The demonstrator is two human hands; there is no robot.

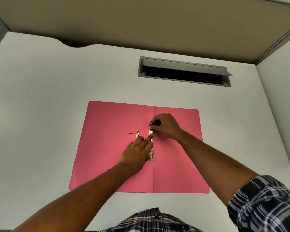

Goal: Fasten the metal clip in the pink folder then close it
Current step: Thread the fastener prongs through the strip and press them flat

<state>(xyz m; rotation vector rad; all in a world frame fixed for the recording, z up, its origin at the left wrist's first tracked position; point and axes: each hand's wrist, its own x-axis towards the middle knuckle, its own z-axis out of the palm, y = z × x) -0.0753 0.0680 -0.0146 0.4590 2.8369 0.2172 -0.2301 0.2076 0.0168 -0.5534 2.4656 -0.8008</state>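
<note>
- Lay open and flat on the desk (49, 97), at the centre of the frame: the folder (107, 148), its fold running from top to bottom.
- Sat along the fold, just right of it, in the middle of the folder: the metal clip (151, 149).
- Lay on the folder's left half, just left of the fold and near the clip's upper end: a smaller clip piece (137, 133).
- Rested on the folder left of the fold, one fingertip on the clip: the left hand (137, 152).
- Hovered at the clip's upper end, pinching a thin prong: the right hand (165, 125).
- Sat in the desk behind the folder, upper right of centre: a cable slot (184, 72).
- Stood behind the desk, across the top of the frame: a partition (141, 20).
</note>
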